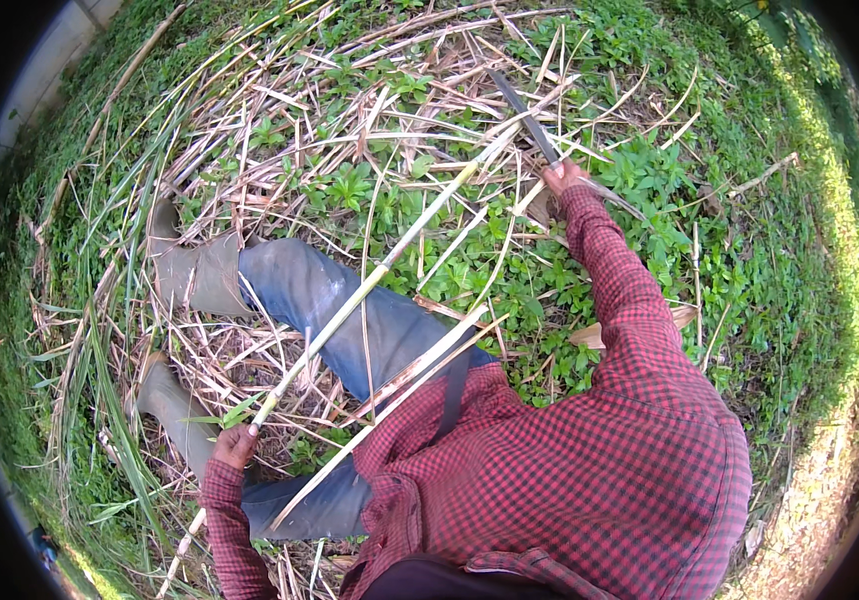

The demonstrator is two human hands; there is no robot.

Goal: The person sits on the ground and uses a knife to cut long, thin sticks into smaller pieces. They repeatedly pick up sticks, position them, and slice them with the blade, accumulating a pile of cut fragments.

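Observation:
My left hand (236, 445) is closed around the lower end of a long pale green-yellow cane stalk (423, 222). The stalk slants up and to the right across my legs, and its far end passes close to a long dark machete blade (540, 137). Out on the right, my right hand (563, 178) grips the machete at its handle, with the blade pointing up and to the left. Whether the blade touches the stalk I cannot tell. A second pale stalk (389, 410) lies across my lap, not held by either hand.
Dry cut stalks and leaf strips (289, 130) litter the ground ahead, among low green plants (649, 180). My legs in blue trousers (349, 320) and rubber boots (199, 275) stretch to the left. Long green blades (114, 390) lie beyond the boots, and a pale wall (44, 75) stands at the upper left.

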